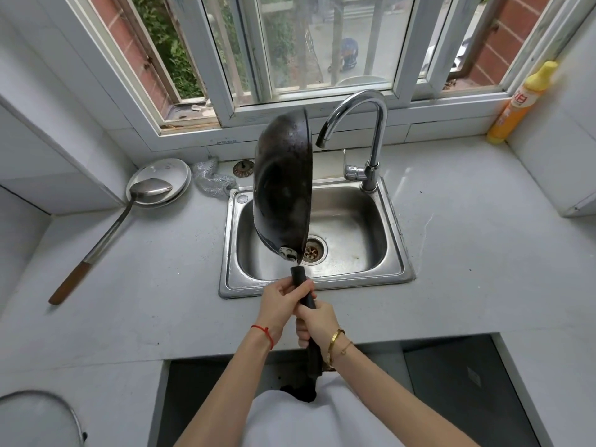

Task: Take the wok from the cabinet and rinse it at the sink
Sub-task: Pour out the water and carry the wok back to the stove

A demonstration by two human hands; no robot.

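Observation:
The black wok (283, 185) stands on edge above the steel sink (354, 233), its rounded underside facing left and its rim toward the faucet (371, 124). Both hands grip its long black handle at the sink's front edge. My left hand (279, 303) holds the upper part of the handle, my right hand (317, 322) the part just below. The faucet's spout ends just right of the wok's rim. No water shows at the spout. The wok's inside is hidden from me.
A metal spatula with a wooden handle (106, 233) lies across white plates (161, 180) on the left counter. A steel scourer (213, 179) and a sink strainer (243, 168) sit behind the sink. A yellow detergent bottle (516, 104) stands at the back right. An open cabinet space (451, 382) lies below.

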